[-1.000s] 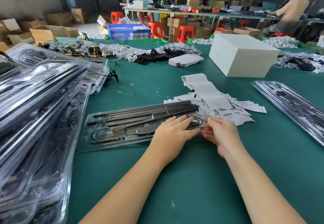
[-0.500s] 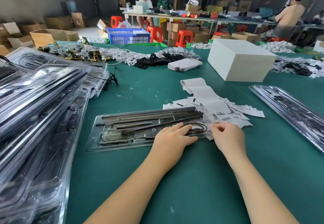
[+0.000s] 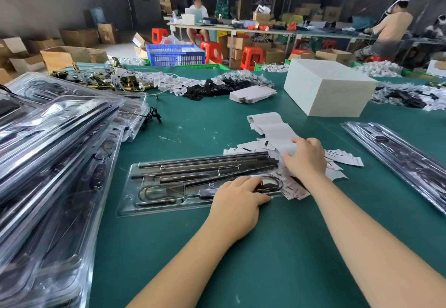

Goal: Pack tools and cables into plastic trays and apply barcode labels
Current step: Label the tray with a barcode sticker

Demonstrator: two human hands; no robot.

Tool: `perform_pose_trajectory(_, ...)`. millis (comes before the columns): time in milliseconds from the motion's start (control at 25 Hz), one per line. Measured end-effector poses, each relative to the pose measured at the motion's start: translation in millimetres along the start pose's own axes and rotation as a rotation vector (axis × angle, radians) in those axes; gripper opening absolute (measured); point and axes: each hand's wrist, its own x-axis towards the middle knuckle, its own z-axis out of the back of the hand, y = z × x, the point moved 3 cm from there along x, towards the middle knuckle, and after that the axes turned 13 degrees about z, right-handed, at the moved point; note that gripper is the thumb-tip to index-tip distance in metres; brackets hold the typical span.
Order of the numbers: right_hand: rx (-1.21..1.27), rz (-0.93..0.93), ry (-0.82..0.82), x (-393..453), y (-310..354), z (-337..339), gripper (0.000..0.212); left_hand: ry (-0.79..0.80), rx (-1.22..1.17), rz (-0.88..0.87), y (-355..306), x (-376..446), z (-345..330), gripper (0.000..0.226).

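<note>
A clear plastic tray [image 3: 169, 207] lies on the green table [image 3: 289, 247], holding long dark rods [image 3: 205, 160] and a looped cable [image 3: 154, 194]. My left hand [image 3: 239, 196] rests flat on the tray's right end, fingers spread over the cable loop. Just right of the tray lies a heap of barcode labels [image 3: 337, 160] with a white label strip [image 3: 275, 126] running away from it. My right hand [image 3: 306, 158] lies on that heap, fingertips bent down onto the strip's near end, thumb apart; I see no label pinched.
A tall stack of filled clear trays [image 3: 48, 151] crowds the left side. More trays [image 3: 398, 153] lie at the right edge. A white box [image 3: 328, 90], flat cartons [image 3: 251, 94] and heaps of tags and brass parts stand farther back. People work at distant tables.
My right hand left the tray's right end and moved up and right onto the label heap. My left hand stayed on the tray.
</note>
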Motion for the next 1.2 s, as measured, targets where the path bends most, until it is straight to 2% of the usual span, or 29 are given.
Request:
perform_pose_trajectory(120, -0.054, 0.009, 0.189, 17, -12, -6, 0.067, -0.043, 0.001, -0.004, 1, -2, 3, 0.038)
perform_pose_trajectory(240, -0.201, 0.111, 0.294, 18, -16, -5, 0.065, -0.141, -0.006, 0.001, -1, -4, 4, 0.031)
perform_pose_trajectory(320, -0.331, 0.173, 0.328, 16, -16, -2, 0.055, -0.166, -0.018, -0.006, -2, -4, 3, 0.029)
perform_pose_trajectory(440, -0.448, 0.244, 0.216, 12, -16, 5, 0.020, -0.167, -0.019, -0.032, -2, -4, 3, 0.029)
perform_pose_trajectory(480, -0.416, 0.224, 0.170, 11, -16, 9, 0.017, -0.169, -0.020, -0.037, -2, -4, 3, 0.029)
perform_pose_trajectory(640, -0.350, 0.167, 0.078, 12, -21, 21, 0.031, -0.195, -0.048, -0.042, -4, -6, 5, 0.032)
perform_pose_trajectory(800, -0.143, 0.099, -0.228, 8, -25, 49, 0.034, -0.196, -0.056, -0.048, -3, -7, 6, 0.033)
perform_pose_trajectory(880, -0.039, 0.077, -0.321, 11, -21, 67, 0.033, -0.181, -0.063, -0.041, -3, -7, 6, 0.032)
perform_pose_trajectory(1080, 0.166, 0.197, -0.451, 16, 1, 102, 0.026, -0.093, -0.094, -0.023, 0, -4, 2, 0.037)
perform_pose_trajectory(1200, 0.337, 0.202, -0.371, 15, 4, 101, 0.024, -0.066, -0.121, -0.008, 3, -3, 0, 0.036)
